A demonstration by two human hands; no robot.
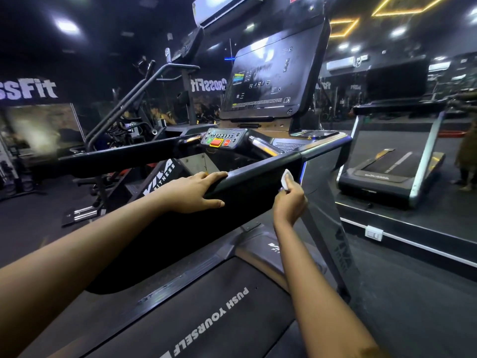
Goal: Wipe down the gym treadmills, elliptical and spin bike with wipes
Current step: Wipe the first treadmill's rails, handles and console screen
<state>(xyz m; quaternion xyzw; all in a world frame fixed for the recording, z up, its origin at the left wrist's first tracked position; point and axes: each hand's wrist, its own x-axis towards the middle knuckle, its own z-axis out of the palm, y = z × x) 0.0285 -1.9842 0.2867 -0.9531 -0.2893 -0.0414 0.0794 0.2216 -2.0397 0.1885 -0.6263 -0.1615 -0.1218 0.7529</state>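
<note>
I stand on a black treadmill whose right handrail (260, 174) runs across the middle of the view. My left hand (196, 191) rests on the near end of that rail, fingers over its top and thumb along its side. My right hand (289, 202) pinches a small white wipe (286, 180) against the rail's outer side, close to the grey upright (325, 202). The console screen (268, 78) and the button panel (223, 139) with a red stop button lie beyond. The belt (206, 319) reads "PUSH YOURSELF".
A wall mirror (402, 130) on the right reflects a treadmill and a person at the far right edge. A white wall socket (374, 233) sits at the mirror's base. The left handrail (116, 156) and a second machine (144, 99) stand to the left.
</note>
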